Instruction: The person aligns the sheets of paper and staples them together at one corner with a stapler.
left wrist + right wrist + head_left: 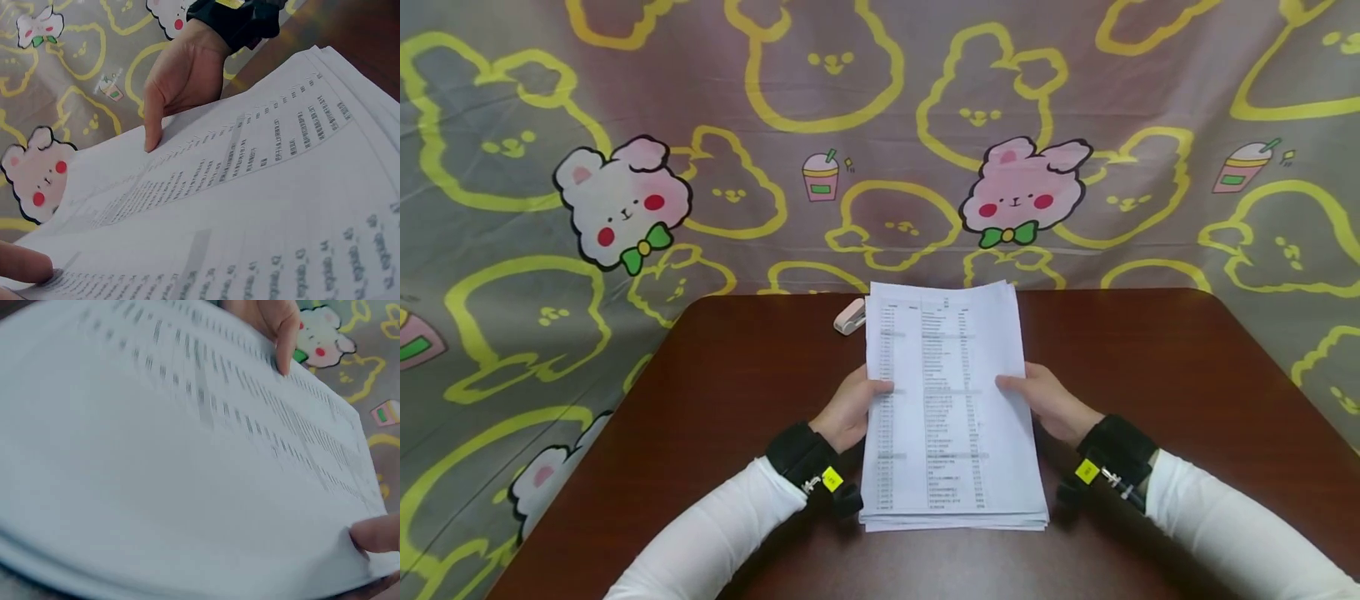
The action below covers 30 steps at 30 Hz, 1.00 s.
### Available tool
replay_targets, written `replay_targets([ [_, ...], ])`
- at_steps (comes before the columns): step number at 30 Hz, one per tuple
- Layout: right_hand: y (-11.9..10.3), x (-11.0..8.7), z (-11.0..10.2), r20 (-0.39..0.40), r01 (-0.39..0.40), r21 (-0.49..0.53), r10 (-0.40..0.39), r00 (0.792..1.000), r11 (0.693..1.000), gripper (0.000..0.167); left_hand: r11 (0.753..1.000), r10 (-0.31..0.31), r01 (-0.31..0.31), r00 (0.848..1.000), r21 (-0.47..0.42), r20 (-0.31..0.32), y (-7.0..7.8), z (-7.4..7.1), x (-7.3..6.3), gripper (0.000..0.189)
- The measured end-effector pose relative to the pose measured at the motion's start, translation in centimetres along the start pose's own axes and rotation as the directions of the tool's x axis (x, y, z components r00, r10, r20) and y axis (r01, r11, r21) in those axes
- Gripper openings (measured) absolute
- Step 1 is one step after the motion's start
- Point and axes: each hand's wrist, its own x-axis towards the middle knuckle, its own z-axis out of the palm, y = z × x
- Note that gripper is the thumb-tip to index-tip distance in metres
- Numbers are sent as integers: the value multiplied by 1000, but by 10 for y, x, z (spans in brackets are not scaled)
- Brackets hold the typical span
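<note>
A thick stack of printed paper sheets (951, 400), with columns of text and a few grey rows on its top page, is held between both hands. My left hand (848, 408) grips its left edge, thumb laid on the top page. Opposite it, my right hand (1056, 400) grips the right edge, its thumb also on top. The fingers under the stack are hidden in the head view. Several sheet edges fan slightly at the near end. In the left wrist view the right hand's thumb (154, 125) presses down near the paper's edge.
A small pale pink and white stapler (851, 317) lies by the stack's far left corner, partly covered by it. Beneath is a dark brown table (737, 358). Behind hangs a grey curtain (880, 150) printed with cartoon animals. Each wrist wears a black camera strap (805, 457).
</note>
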Motion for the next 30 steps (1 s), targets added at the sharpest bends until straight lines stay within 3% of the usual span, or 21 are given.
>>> replay_targets([
  [4, -14, -3, 1, -38, 40, 55, -38, 999, 998, 49, 992, 112, -114, 993, 50, 25, 8, 4, 1, 45],
  [7, -26, -7, 0, -53, 91, 88, -87, 995, 992, 52, 976, 188, -192, 981, 98, 54, 16, 8, 0, 45],
  [13, -52, -15, -3, -85, 226, 144, -216, 973, 963, 49, 934, 317, -320, 948, 159, 44, 39, 19, -3, 39],
  [17, -66, -22, -3, -134, 336, 152, -317, 939, 930, 43, 892, 421, -425, 905, 157, 55, 50, 23, -6, 36],
  [24, -74, -31, -2, -172, 502, 138, -478, 861, 854, 26, 788, 584, -592, 805, 169, 100, 55, 25, -7, 33],
  [28, -72, -32, -3, -157, 534, 87, -518, 841, 841, 29, 783, 593, -602, 799, 160, 102, 52, 24, -7, 34],
  [30, -71, -31, -5, -138, 547, 65, -535, 833, 835, 32, 768, 608, -619, 785, 163, 120, 52, 23, -6, 35],
])
